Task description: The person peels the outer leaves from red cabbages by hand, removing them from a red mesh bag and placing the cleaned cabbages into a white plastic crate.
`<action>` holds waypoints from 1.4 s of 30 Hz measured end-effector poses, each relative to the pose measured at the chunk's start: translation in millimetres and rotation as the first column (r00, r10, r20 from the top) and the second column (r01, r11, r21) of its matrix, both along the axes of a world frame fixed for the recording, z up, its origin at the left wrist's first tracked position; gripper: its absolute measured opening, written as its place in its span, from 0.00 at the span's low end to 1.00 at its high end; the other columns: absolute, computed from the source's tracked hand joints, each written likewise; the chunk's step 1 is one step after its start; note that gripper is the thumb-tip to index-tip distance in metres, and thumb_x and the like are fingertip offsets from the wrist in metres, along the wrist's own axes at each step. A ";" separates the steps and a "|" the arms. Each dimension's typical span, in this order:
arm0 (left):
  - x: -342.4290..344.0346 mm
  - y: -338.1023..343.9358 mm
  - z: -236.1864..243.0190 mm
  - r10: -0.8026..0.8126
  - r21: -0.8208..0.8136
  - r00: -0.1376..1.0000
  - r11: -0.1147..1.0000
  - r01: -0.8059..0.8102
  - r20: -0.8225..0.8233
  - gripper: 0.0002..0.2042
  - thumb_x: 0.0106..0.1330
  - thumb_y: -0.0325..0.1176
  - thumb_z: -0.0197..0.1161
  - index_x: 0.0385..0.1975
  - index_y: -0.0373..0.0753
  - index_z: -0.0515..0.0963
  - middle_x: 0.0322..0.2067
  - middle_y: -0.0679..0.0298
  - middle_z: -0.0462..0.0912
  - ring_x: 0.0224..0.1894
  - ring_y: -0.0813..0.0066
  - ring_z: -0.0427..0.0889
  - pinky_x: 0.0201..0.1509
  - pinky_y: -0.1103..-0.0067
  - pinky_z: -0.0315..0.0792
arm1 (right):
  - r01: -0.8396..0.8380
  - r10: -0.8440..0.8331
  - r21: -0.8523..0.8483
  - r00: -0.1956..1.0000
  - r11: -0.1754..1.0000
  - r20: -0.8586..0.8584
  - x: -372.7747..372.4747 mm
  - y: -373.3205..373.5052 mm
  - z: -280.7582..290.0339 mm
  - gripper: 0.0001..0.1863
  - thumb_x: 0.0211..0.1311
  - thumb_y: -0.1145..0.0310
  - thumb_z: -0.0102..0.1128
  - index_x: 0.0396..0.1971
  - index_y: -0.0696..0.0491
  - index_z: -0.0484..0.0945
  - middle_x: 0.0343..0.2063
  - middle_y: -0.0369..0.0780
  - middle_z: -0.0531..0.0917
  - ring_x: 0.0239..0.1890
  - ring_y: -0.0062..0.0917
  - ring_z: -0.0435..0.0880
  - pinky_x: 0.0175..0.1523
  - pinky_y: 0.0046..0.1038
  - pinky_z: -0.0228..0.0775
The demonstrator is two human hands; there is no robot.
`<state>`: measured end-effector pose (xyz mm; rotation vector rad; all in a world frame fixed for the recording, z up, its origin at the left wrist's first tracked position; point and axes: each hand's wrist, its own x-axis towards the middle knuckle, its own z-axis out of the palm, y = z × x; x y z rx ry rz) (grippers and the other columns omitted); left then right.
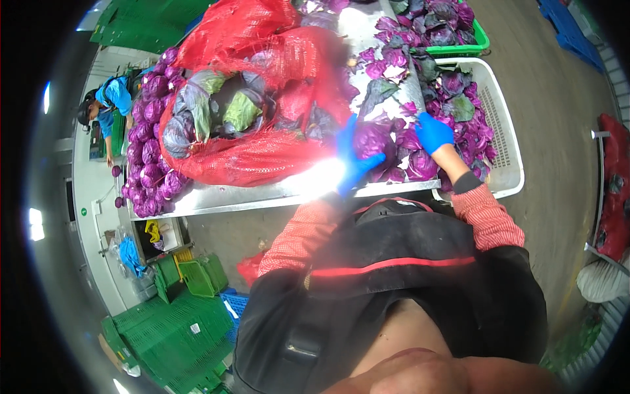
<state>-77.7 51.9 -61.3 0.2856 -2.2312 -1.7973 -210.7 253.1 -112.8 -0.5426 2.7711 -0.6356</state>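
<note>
My left hand (355,161), in a blue glove, grips the left side of a red cabbage (377,142) at the near edge of the metal table (249,200). Its thumb lies across the near side of the head. To the right, my right hand (434,134), also blue-gloved, is closed beside loose purple leaves (420,164); whatever its fingers hold is hidden. A large red mesh sack (249,161) lies open on the table to the left, with untrimmed cabbages (190,108) showing in its mouth.
Peeled red cabbages (149,148) are piled at the table's left end. A white crate (513,141) full of leaves stands at the right, beyond it a green crate (484,38). Another person (117,95) works at far left. Green crates (170,328) stand at lower left.
</note>
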 end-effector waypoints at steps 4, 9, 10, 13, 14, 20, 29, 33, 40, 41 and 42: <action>22.8 -53.8 -73.5 -0.042 0.174 0.998 0.984 0.032 0.056 0.42 0.48 0.40 0.68 0.62 0.45 0.50 0.59 0.56 0.54 0.61 0.54 0.56 0.58 0.63 0.63 | 0.027 -0.041 -0.246 0.998 0.969 -0.051 18.5 -20.5 72.4 0.30 0.51 0.48 0.54 0.49 0.54 0.67 0.39 0.50 0.77 0.41 0.43 0.77 0.41 0.37 0.70; 5.7 -15.8 16.6 -0.372 0.654 0.587 0.647 -0.392 0.720 0.23 0.63 0.49 0.51 0.47 0.33 0.68 0.46 0.48 0.71 0.36 0.58 0.79 0.29 0.71 0.78 | -0.188 0.245 -0.323 0.959 0.928 0.143 44.5 -39.7 94.0 0.39 0.48 0.42 0.56 0.55 0.54 0.62 0.47 0.49 0.73 0.48 0.41 0.74 0.50 0.36 0.66; 3.8 -19.5 17.7 -0.390 0.607 0.647 0.782 -0.143 0.655 0.28 0.59 0.53 0.54 0.50 0.35 0.65 0.38 0.52 0.74 0.35 0.61 0.79 0.33 0.74 0.76 | -0.117 0.192 -0.262 0.939 0.958 0.284 39.2 -38.0 88.2 0.39 0.48 0.45 0.58 0.59 0.48 0.59 0.52 0.49 0.69 0.55 0.39 0.68 0.54 0.33 0.63; -5.3 -8.8 37.9 -0.159 -0.040 0.874 0.979 0.199 0.459 0.33 0.50 0.43 0.66 0.55 0.36 0.62 0.41 0.54 0.73 0.44 0.60 0.73 0.48 0.73 0.68 | -0.087 0.241 -0.416 0.912 0.905 0.333 22.5 -26.8 80.6 0.34 0.50 0.51 0.60 0.57 0.47 0.62 0.40 0.47 0.77 0.31 0.28 0.80 0.33 0.28 0.72; -10.1 -7.5 34.4 -0.159 -0.322 0.966 0.921 0.219 0.204 0.34 0.48 0.40 0.68 0.55 0.36 0.61 0.44 0.53 0.71 0.47 0.60 0.71 0.51 0.72 0.65 | -0.036 0.253 -0.491 0.888 0.870 0.384 18.8 -23.4 71.9 0.31 0.52 0.52 0.58 0.56 0.47 0.64 0.37 0.46 0.78 0.28 0.28 0.79 0.31 0.29 0.71; -33.7 -3.0 28.1 -0.281 -0.572 0.952 0.763 0.299 0.122 0.40 0.39 0.41 0.72 0.55 0.36 0.61 0.49 0.52 0.65 0.50 0.57 0.65 0.55 0.69 0.61 | 0.305 -0.133 -0.408 0.907 0.860 0.400 -0.2 3.9 1.6 0.22 0.56 0.52 0.49 0.46 0.50 0.71 0.33 0.48 0.79 0.34 0.45 0.78 0.37 0.40 0.69; -40.2 37.8 41.9 0.014 -0.732 0.995 0.678 0.060 0.094 0.45 0.33 0.52 0.73 0.50 0.29 0.64 0.41 0.44 0.71 0.43 0.52 0.72 0.47 0.67 0.67 | -0.036 0.046 -0.285 0.999 0.958 0.027 46.9 1.4 63.5 0.13 0.62 0.61 0.39 0.40 0.49 0.69 0.30 0.46 0.78 0.30 0.42 0.78 0.32 0.41 0.69; -67.3 36.8 10.7 -0.040 -0.598 0.998 0.802 0.002 -0.049 0.42 0.33 0.50 0.74 0.47 0.28 0.66 0.43 0.44 0.72 0.46 0.53 0.72 0.49 0.68 0.67 | -0.110 0.095 -0.270 0.993 0.957 -0.066 27.7 9.5 42.6 0.14 0.62 0.59 0.42 0.40 0.52 0.70 0.33 0.45 0.77 0.30 0.41 0.77 0.33 0.39 0.69; -98.9 43.8 29.4 -0.076 -0.538 0.949 0.809 0.238 0.306 0.43 0.34 0.54 0.71 0.48 0.29 0.64 0.41 0.45 0.70 0.46 0.52 0.69 0.48 0.65 0.65 | -0.064 0.054 -0.035 0.974 0.997 -0.220 40.0 15.8 69.0 0.06 0.53 0.69 0.49 0.26 0.56 0.72 0.21 0.47 0.78 0.23 0.40 0.80 0.25 0.35 0.73; -99.5 45.6 32.0 -0.060 -0.557 0.939 0.792 0.251 0.338 0.44 0.34 0.55 0.70 0.48 0.29 0.64 0.42 0.45 0.70 0.46 0.51 0.69 0.49 0.65 0.65 | -0.044 0.036 -0.029 0.972 0.999 -0.231 39.4 15.5 67.1 0.06 0.53 0.70 0.49 0.27 0.56 0.72 0.22 0.47 0.78 0.23 0.40 0.80 0.25 0.36 0.73; -100.9 46.1 26.5 -0.049 -0.568 0.948 0.791 0.229 0.314 0.45 0.34 0.56 0.70 0.48 0.29 0.63 0.42 0.45 0.69 0.47 0.51 0.69 0.49 0.65 0.65 | -0.024 0.018 -0.024 0.970 0.999 -0.242 38.5 14.8 62.0 0.06 0.53 0.70 0.49 0.27 0.56 0.73 0.22 0.47 0.78 0.23 0.40 0.80 0.25 0.36 0.73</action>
